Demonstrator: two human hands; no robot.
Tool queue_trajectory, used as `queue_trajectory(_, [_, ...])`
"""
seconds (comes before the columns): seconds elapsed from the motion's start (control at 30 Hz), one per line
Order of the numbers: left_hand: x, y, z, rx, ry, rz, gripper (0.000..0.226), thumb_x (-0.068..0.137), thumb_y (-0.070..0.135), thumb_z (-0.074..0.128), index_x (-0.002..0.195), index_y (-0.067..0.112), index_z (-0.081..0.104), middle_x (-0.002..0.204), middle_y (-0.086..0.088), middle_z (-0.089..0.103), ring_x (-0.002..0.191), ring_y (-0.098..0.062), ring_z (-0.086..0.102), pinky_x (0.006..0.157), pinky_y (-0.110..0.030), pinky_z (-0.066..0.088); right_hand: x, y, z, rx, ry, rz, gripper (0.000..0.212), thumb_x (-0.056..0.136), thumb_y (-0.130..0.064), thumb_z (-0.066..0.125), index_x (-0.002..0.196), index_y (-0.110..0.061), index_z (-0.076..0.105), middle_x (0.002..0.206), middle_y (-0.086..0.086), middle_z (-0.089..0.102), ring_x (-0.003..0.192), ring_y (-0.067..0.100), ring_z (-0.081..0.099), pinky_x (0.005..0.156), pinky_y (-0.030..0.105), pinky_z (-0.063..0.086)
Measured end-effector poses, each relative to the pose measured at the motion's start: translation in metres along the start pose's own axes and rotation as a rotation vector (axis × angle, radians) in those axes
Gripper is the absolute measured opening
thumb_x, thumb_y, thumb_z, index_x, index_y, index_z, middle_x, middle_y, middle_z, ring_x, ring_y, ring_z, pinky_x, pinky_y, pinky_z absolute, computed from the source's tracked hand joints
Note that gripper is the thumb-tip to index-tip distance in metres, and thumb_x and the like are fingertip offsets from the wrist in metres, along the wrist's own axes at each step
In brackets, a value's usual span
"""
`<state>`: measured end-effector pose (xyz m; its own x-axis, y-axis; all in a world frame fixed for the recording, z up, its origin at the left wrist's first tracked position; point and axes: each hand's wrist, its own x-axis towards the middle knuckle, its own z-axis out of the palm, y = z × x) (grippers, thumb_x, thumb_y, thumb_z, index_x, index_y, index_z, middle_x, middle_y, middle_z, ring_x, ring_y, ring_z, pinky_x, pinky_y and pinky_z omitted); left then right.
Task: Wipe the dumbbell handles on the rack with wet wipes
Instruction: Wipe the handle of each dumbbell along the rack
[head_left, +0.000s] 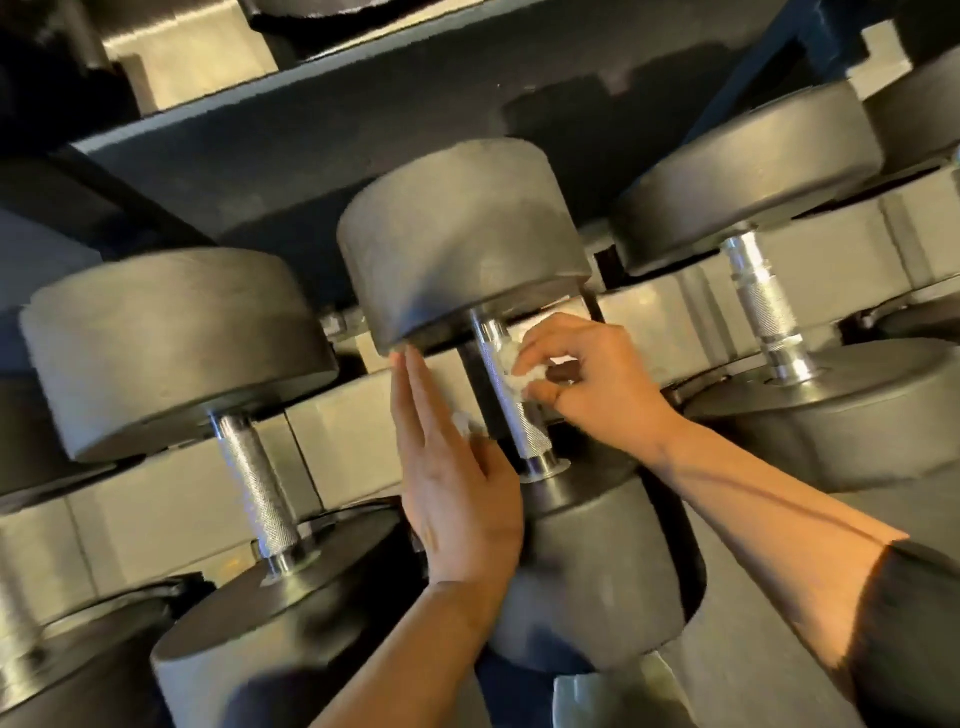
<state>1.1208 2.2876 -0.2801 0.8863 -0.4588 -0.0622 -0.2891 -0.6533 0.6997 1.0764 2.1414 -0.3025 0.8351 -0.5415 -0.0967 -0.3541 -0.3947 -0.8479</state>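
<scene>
Three black dumbbells lie side by side on the rack (291, 130). The middle dumbbell has a knurled steel handle (511, 410). My right hand (587, 379) pinches a crumpled white wet wipe (514, 371) against the right side of that handle, near its far end. To the left of the handle, my left hand (457, 483) is flat with fingers straight, pointing toward the far weight head (457, 244). A small white scrap (462, 422) shows at its thumb side; whether the hand holds it is unclear.
The left dumbbell's handle (257, 488) and the right dumbbell's handle (763, 306) stand bare on either side. Light tiled floor (156, 504) shows behind the handles. A dark upper shelf of the rack runs across above the far weight heads.
</scene>
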Motion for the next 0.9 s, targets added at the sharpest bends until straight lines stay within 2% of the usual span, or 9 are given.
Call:
queue_trajectory(0.13, [-0.013,0.019,0.012,-0.022,-0.028,-0.044,0.08,0.086,-0.004,0.047,0.151,0.027,0.01,0.158,0.011,0.011,0.138,0.004,0.013,0.093,0.01,0.008,-0.007,0.009,-0.008,-0.001,-0.188,0.009,0.018,0.063,0.004,0.077,0.074,-0.01,0.074,0.088,0.003,0.067,0.079,0.019,0.064,0.067,0.027,0.05])
queue_trajectory(0.23, [-0.016,0.029,0.018,0.01,-0.009,-0.122,0.081,0.086,-0.002,0.049,0.151,0.028,0.012,0.157,0.014,0.013,0.137,0.006,0.014,0.089,0.011,0.003,-0.01,0.013,-0.01,-0.051,-0.244,-0.012,0.016,0.065,0.004,0.071,0.071,-0.011,0.074,0.085,-0.003,0.065,0.079,0.013,0.063,0.072,0.022,0.046])
queue_trajectory(0.33, [-0.018,0.032,0.021,0.037,0.064,-0.128,0.078,0.086,-0.004,0.05,0.15,0.028,0.021,0.154,0.009,0.026,0.137,0.0,0.025,0.095,0.007,0.01,-0.01,0.014,-0.012,-0.033,-0.265,0.011,0.015,0.067,0.002,0.071,0.069,-0.012,0.075,0.087,-0.002,0.067,0.082,0.017,0.063,0.076,0.026,0.048])
queue_trajectory(0.4, [-0.02,0.033,0.02,0.013,0.075,-0.123,0.076,0.086,-0.007,0.049,0.148,0.028,0.024,0.152,0.008,0.032,0.137,-0.006,0.032,0.109,-0.012,0.022,-0.01,0.017,-0.014,-0.027,-0.252,0.049,0.014,0.072,-0.001,0.07,0.076,-0.013,0.075,0.092,0.0,0.069,0.085,0.014,0.063,0.08,0.021,0.048])
queue_trajectory(0.5, [-0.021,0.033,0.02,-0.006,0.085,-0.125,0.072,0.085,-0.004,0.044,0.147,0.026,0.028,0.15,0.007,0.036,0.135,-0.011,0.037,0.113,-0.041,0.032,-0.004,0.026,-0.014,0.104,0.036,0.062,0.013,0.074,0.002,0.067,0.08,-0.009,0.072,0.087,0.004,0.069,0.078,0.004,0.058,0.072,0.006,0.043])
queue_trajectory(0.57, [-0.022,0.034,0.021,-0.007,0.109,-0.117,0.069,0.081,0.002,0.04,0.145,0.024,0.032,0.147,0.004,0.04,0.132,-0.013,0.041,0.11,-0.044,0.035,0.006,0.028,-0.01,0.214,0.112,0.105,0.015,0.074,0.004,0.068,0.082,-0.008,0.073,0.087,0.003,0.069,0.079,0.004,0.06,0.074,0.012,0.047])
queue_trajectory(0.63, [-0.022,0.035,0.022,-0.016,0.11,-0.107,0.068,0.078,0.003,0.037,0.144,0.023,0.034,0.145,0.002,0.043,0.129,-0.015,0.045,0.108,-0.044,0.038,0.016,0.023,-0.008,0.382,0.085,0.149,0.016,0.072,0.007,0.07,0.082,-0.006,0.074,0.089,0.001,0.069,0.082,0.006,0.064,0.075,0.018,0.052])
queue_trajectory(0.73, [-0.022,0.035,0.022,-0.04,0.106,-0.119,0.068,0.078,0.002,0.036,0.143,0.02,0.037,0.142,0.002,0.046,0.126,-0.013,0.047,0.108,-0.043,0.038,0.02,0.015,-0.006,0.504,0.041,0.149,0.011,0.076,0.001,0.073,0.086,-0.003,0.074,0.096,0.004,0.07,0.087,0.009,0.065,0.077,0.017,0.053])
queue_trajectory(0.9, [-0.022,0.033,0.023,-0.05,0.101,-0.122,0.066,0.078,0.0,0.035,0.142,0.015,0.042,0.139,0.003,0.048,0.125,-0.011,0.048,0.108,-0.041,0.039,0.02,0.02,-0.001,0.61,-0.063,0.269,0.026,0.08,0.0,0.07,0.093,-0.022,0.064,0.096,-0.004,0.068,0.09,0.003,0.064,0.08,0.016,0.052])
